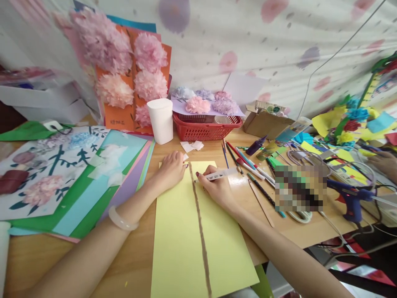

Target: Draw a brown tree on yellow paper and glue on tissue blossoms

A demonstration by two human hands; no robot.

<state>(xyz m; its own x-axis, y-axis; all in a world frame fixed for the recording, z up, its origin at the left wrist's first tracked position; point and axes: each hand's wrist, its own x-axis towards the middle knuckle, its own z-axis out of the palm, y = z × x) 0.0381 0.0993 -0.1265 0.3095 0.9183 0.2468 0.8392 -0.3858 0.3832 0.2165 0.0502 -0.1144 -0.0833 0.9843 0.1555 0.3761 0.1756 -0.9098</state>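
A white cloth with pink and purple spots [228, 62] hangs behind the far edge of a wooden table [124, 265], which carries all the work. Toward the far left corner stand orange sheets [116, 118] with big tissue flowers, and before them, along the left side, coloured papers [82, 207] lie in a pile. The yellow sheet [175, 231] lies at the middle of the near edge, and its near right corner reaches past this edge. A brown line [200, 223] runs along its length, from the far side to the near side. A red basket [204, 129] stands by the middle of the far edge, with a white container [160, 121] just beside it on the left. Near the right end of the table there is a blue glue gun [349, 200].

The left hand [170, 169] rests on the far left corner of the yellow sheet, with fingers lightly bent and not gripping. The right hand [217, 188], over the far right part of the sheet, pinches a white marker [218, 174] between thumb and fingers. The marker's tip points to the brown line; whether it touches the paper, I cannot tell. Small white scraps [192, 146] lie beyond the left hand.
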